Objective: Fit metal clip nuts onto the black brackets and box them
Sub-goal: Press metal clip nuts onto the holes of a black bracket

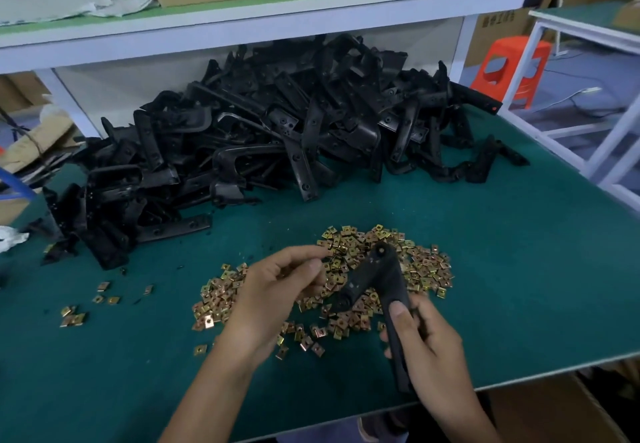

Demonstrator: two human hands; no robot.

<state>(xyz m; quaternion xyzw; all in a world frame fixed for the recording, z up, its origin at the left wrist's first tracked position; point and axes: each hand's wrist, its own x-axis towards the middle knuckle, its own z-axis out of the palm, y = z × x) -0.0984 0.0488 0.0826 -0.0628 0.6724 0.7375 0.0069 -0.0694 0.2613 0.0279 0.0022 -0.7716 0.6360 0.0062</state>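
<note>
The right hand (427,345) grips one leg of an angled black bracket (389,280), its thumb pressed flat on top. The bracket's bend points away from the wrist. Just beside it, the left hand (273,290) curls thumb to fingertips by the bracket's other leg, perhaps pinching something too small to make out. Loose clip nuts (426,269) lie under both hands, and a heap of brackets (263,131) sits beyond the fingertips on the green table (519,269).

Light: was bright and even, from overhead, on the green table (485,269).
Shadows: lay soft and thin under the bracket pile (259,137).
Glare: small glints showed on the clip nuts (426,269).
Blur: the whole frame was slightly soft; the right hand (433,349) and its bracket (391,280) were smeared.
Edges: shelf (242,23) and table lines bowed; corners stretched.
</note>
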